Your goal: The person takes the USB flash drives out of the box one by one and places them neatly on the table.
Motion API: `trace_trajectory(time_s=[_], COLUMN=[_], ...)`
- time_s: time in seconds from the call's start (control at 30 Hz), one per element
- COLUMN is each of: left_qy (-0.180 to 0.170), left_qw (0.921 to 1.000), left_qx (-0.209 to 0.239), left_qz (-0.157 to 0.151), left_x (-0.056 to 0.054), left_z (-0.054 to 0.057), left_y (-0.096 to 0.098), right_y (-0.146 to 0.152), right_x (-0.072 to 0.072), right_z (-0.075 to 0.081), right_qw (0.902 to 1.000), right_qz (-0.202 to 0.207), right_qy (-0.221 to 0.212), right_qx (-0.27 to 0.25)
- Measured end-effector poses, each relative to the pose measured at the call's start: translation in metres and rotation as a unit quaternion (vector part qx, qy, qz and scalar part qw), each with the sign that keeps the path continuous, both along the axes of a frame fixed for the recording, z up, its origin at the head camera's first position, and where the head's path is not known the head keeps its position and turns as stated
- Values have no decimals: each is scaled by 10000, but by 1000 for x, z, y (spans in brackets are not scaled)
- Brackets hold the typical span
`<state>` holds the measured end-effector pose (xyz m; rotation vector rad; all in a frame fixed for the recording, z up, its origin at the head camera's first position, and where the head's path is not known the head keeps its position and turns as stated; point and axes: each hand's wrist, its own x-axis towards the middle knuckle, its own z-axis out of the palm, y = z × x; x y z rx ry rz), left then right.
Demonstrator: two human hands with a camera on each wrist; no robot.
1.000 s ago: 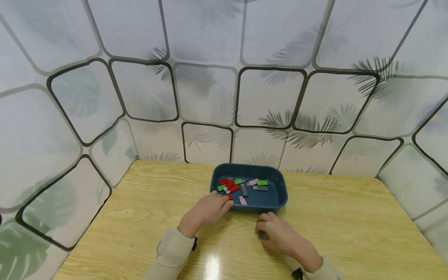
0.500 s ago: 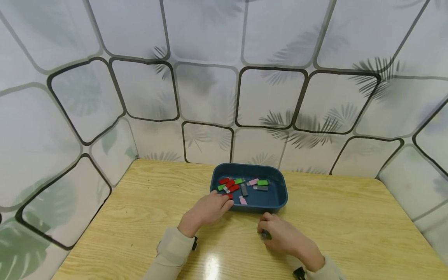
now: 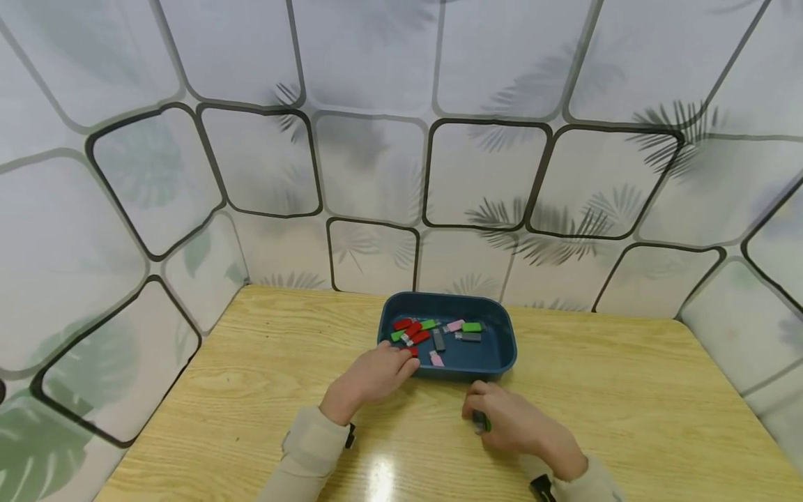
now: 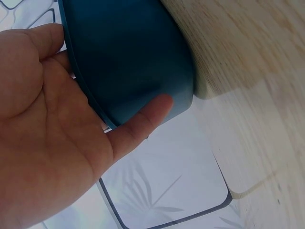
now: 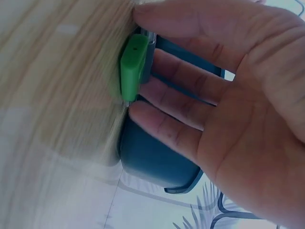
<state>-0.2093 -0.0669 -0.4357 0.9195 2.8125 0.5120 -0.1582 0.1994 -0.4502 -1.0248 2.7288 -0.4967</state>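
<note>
A dark blue plastic bin (image 3: 489, 359) holds several USB sticks in red, green, pink and grey. My left hand (image 3: 376, 373) grips its near-left rim, fingers over the edge and the thumb (image 4: 147, 117) along the outer wall. Just in front of the bin, my right hand (image 3: 508, 422) is low over the table, its thumb and fingers curled around a green USB stick (image 5: 133, 69) and a grey USB stick (image 5: 150, 59). In the right wrist view the green one stands on edge close to the tabletop, partly covering the grey one.
The pale wooden table (image 3: 627, 390) extends to both sides of the bin. White patterned curtain walls (image 3: 370, 167) rise behind it and at the sides. A light glare lies on the table between the forearms.
My right hand has shifted slightly to the right, and a green side of what it holds now shows in the head view. The left hand and the bin stay put.
</note>
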Motion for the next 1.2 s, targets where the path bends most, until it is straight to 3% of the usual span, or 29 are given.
trace_trajectory(time_s=[0.43, 1.2], left_qy=[107, 43], left_qw=[9999, 10000], left_qx=[-18, -20], left_qz=[-27, 18], left_x=[-1, 0], left_z=[0, 1], left_y=[0, 0], right_y=[1, 1], right_x=[-3, -4], right_z=[1, 3], right_qw=[9990, 9986], right_qz=[-94, -46], right_qy=[-439, -519], right_qx=[42, 73])
